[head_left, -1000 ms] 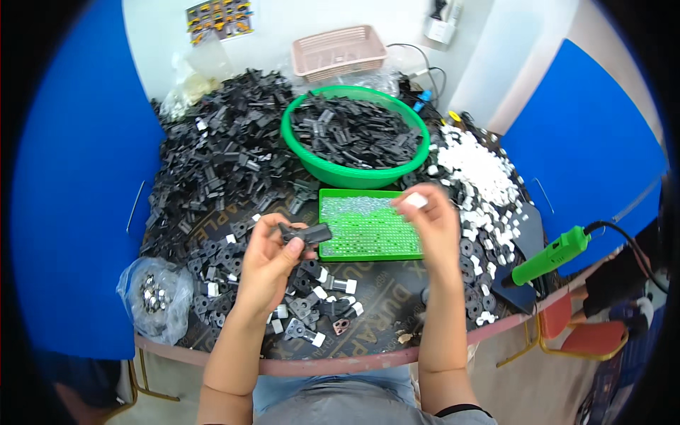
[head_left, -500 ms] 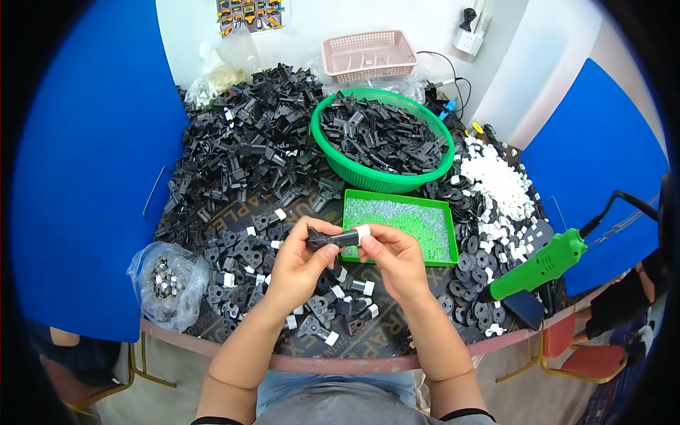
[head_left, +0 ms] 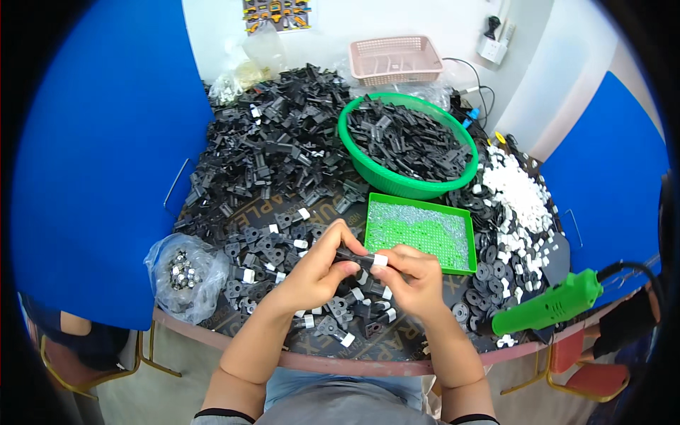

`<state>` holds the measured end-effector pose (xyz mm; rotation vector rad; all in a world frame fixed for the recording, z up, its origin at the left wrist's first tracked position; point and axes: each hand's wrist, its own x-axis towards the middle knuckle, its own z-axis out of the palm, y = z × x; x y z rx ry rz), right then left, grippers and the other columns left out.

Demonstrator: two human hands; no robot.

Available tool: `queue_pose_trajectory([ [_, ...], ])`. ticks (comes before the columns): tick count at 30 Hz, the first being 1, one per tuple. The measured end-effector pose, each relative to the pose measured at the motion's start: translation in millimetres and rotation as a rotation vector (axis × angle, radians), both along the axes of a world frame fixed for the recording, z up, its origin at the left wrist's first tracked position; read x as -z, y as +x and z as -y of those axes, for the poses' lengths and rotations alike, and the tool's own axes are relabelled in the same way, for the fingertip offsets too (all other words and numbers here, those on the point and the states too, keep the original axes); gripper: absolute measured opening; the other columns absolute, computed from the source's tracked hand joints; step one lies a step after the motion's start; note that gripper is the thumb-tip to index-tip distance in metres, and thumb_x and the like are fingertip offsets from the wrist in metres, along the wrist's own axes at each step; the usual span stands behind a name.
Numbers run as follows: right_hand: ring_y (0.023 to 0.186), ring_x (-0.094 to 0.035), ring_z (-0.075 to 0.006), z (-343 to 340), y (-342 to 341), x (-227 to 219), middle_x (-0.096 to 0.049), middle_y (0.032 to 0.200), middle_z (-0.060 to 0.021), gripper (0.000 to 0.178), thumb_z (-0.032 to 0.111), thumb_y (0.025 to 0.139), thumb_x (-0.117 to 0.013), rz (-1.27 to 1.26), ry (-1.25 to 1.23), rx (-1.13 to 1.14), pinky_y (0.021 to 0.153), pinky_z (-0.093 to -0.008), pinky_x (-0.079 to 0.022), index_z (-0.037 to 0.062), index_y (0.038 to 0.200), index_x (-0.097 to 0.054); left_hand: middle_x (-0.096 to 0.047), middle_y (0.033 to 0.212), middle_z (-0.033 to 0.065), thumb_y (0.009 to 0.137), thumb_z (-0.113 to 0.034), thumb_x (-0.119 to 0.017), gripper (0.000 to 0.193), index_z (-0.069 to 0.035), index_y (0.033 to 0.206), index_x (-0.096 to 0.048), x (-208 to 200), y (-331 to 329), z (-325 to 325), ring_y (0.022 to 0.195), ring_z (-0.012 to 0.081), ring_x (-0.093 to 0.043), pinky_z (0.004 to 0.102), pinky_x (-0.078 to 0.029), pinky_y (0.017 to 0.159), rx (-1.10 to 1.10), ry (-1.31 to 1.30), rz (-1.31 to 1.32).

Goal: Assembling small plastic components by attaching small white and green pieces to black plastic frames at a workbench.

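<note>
Holding a white-capped black part (head_left: 360, 258) crosswise beside the green tray (head_left: 472, 241)

Part is up off the table, just in front of the tray's near left corner. Long axis runs left to right, dipping slightly rightward; the white cap (head_left: 380, 261) marks its right end and points right. Black end points left, partly lost among fingers.

Left hand (head_left: 319, 273): grasping the black body, thumb below, bent fingers over the top. Right hand (head_left: 414, 280): pinching the white cap between thumb and fingertips, in front of the tray. Both grips closed on the same piece. Whether the cap sits fully home, cannot tell; fingers cover the joint.

Surroundings, taken from the tray:
- Inside it: small silvery pieces (head_left: 407, 212), thickest toward the far and right sides, green perforated floor showing between.
- Directly behind: green round basket (head_left: 386, 180), full of black parts.
- Behind and left: large loose heap of black parts (head_left: 269, 149).
- Left and nearer: scattered black pieces, many with white ends (head_left: 258, 248).
- Far left: clear plastic bag (head_left: 212, 273) with shiny metal pieces (head_left: 184, 270).
- Just right: black discs (head_left: 484, 273).
- Right and behind: pile of white caps (head_left: 517, 184).
- Right and nearer: green power tool (head_left: 552, 308), tilted, cord end upper right.
</note>
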<state>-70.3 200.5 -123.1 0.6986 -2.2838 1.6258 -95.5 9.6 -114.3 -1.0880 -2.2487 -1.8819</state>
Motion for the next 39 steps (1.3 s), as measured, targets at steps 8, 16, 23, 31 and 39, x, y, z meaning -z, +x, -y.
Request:
queue_pose_trajectory([
  [8,0.058,-0.055,-0.0070,-17,4,-5,-0.065,0.069,-0.0057,0.016,0.009,0.078,-0.070,0.494,0.158,0.006,0.052,-0.0212,-0.043,-0.0029,0.089,-0.068,-0.050,0.108,0.0144,0.078,-0.021,-0.070,0.056,-0.005,0.125,-0.045,6,-19,32,0.105,0.0235,-0.051,0.0344,-0.041,0.090,-0.168,-0.421,-0.045],
  [16,0.063,-0.064,-0.0195,-28,-79,-3,-0.067,0.075,-0.0151,0.023,0.024,0.078,-0.069,0.041,0.187,0.589,0.058,-0.0319,-0.048,0.0008,0.083,-0.069,-0.056,0.108,0.0106,0.074,-0.014,-0.061,0.026,-0.008,0.100,-0.060,34,-123,146,0.105,0.0287,-0.053,0.0433,-0.045,0.084,-0.947,-1.368,-0.022],
  [23,0.088,-0.061,-0.0318,-65,-215,10,-0.065,0.095,-0.0149,0.038,0.031,0.071,-0.072,-0.054,0.454,0.632,0.082,-0.0393,-0.047,0.0071,0.101,-0.066,-0.063,0.088,0.0043,0.077,-0.013,-0.060,0.008,-0.013,0.083,-0.066,59,-145,143,0.099,0.0234,-0.054,0.0395,-0.045,0.077,-1.060,-1.431,-0.321],
  [31,0.070,-0.065,-0.0235,-36,-231,7,-0.067,0.073,-0.0111,0.014,0.014,0.067,-0.074,-0.031,0.431,0.645,0.068,-0.0333,-0.051,0.0056,0.077,-0.069,-0.066,0.096,0.0132,0.071,-0.027,-0.072,0.027,-0.010,0.091,-0.070,10,-138,168,0.091,0.0309,-0.062,0.0401,-0.049,0.078,-1.031,-0.882,0.156],
  [39,0.070,-0.064,-0.0273,-55,-200,5,-0.066,0.073,-0.0134,0.009,0.010,0.072,-0.069,-0.153,0.002,0.984,0.066,-0.0361,-0.049,0.0033,0.077,-0.067,-0.055,0.112,0.0149,0.090,-0.009,-0.049,0.023,-0.006,0.113,-0.049,-46,-105,113,0.091,0.0294,-0.064,0.0388,-0.055,0.076,-0.732,0.128,0.517],
])
